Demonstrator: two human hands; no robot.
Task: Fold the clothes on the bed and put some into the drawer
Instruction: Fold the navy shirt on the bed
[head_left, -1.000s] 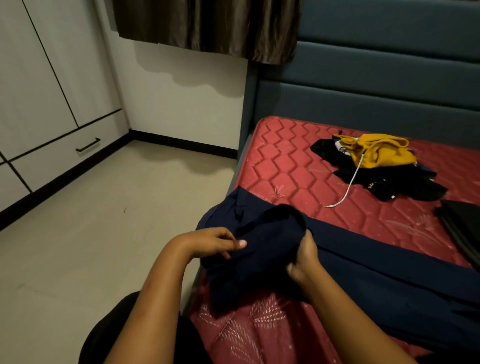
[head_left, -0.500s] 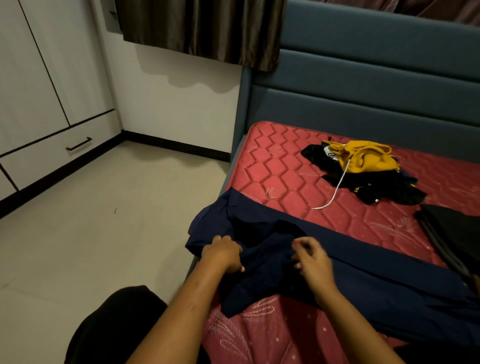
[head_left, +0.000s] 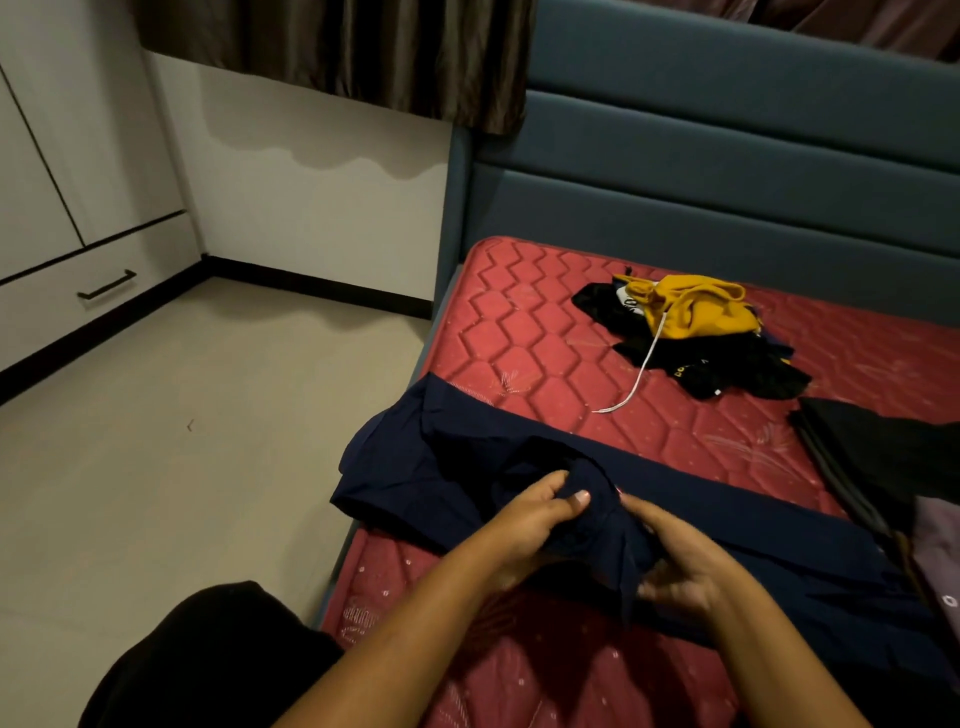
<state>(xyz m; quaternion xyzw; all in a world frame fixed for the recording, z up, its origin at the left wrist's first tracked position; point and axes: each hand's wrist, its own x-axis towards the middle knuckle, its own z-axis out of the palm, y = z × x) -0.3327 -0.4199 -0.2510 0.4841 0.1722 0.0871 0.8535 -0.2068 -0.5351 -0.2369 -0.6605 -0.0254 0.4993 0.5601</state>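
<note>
One drawer (head_left: 78, 306), closed, sits at far left with one black handle. On the bed (head_left: 524, 332), one navy garment (head_left: 727, 525) lies across the near edge. Left hand (head_left: 530, 525): fingers (head_left: 574, 501) curled tight, pinching a bunched navy fold. Right hand (head_left: 680, 566): fingers partly curled, gripping the same fold from the other side. Farther right: one pile (head_left: 691, 332) of yellow and black clothes, one dark stack (head_left: 883, 457) at the edge.
</note>
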